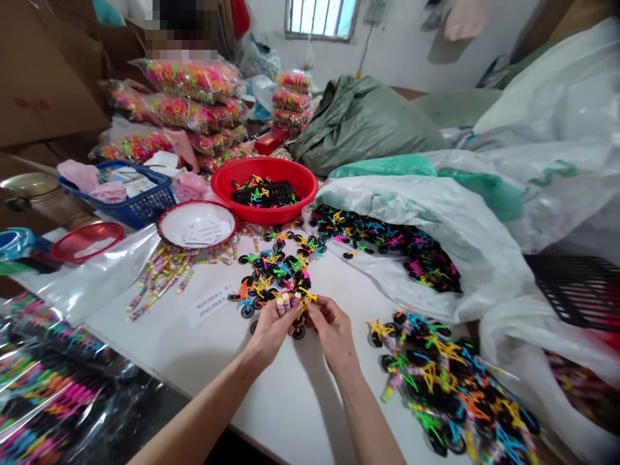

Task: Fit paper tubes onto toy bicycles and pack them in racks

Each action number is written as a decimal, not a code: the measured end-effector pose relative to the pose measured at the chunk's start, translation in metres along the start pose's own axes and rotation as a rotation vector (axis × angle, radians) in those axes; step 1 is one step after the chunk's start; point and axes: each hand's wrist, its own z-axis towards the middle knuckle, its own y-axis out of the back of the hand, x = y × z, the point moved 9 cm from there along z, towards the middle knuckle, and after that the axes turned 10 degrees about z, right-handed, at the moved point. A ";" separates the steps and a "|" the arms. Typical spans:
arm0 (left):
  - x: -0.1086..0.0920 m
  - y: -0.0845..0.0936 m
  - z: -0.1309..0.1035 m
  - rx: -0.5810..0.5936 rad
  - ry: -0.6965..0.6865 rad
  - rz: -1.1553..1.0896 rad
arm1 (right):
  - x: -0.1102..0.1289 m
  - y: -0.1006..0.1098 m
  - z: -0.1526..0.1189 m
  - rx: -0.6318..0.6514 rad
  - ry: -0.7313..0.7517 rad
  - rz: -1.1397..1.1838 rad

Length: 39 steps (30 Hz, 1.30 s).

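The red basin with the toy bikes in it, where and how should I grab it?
Take the red basin by its rim, at left and right together, coming from the near side. It's wide, round and open-topped, so a one-sided grip might tip out the loose toy bikes. The white dish crowds its front left, so reach around that.

Held toy bike (pixel 309 297) has a bright yellow frame, loose sticks (pixel 163 266) are patchy pink and yellow (kinda loud tbh), basin (pixel 264 215) plain red, basket (pixel 154 203) blue.
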 end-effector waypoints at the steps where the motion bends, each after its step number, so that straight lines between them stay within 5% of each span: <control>1: -0.002 0.000 -0.003 -0.011 -0.011 0.031 | 0.000 -0.001 -0.004 -0.036 0.020 -0.007; 7: -0.002 0.006 -0.010 -0.041 -0.019 0.113 | 0.002 0.021 -0.018 -0.172 0.096 0.043; 10: 0.010 0.008 -0.009 0.057 0.011 0.105 | 0.020 0.033 -0.020 -0.159 0.144 0.000; 14: 0.018 0.004 -0.019 0.164 0.023 0.036 | 0.020 0.024 -0.021 -0.050 0.071 -0.051; 18: 0.010 0.005 -0.029 0.171 -0.003 0.073 | 0.006 0.018 -0.025 -0.069 0.020 0.031; 26: -0.009 0.009 -0.037 0.210 -0.163 0.435 | -0.017 0.005 -0.036 0.061 -0.156 0.187; 34: -0.001 0.008 -0.059 -0.022 -0.148 0.564 | -0.005 0.003 -0.048 -0.109 0.134 -0.403; 36: -0.004 -0.002 -0.058 0.046 -0.154 0.526 | 0.009 0.018 -0.050 -0.045 0.112 -0.410; 39: -0.004 -0.010 -0.049 0.179 -0.081 0.384 | 0.069 0.083 -0.062 -0.071 0.166 -0.662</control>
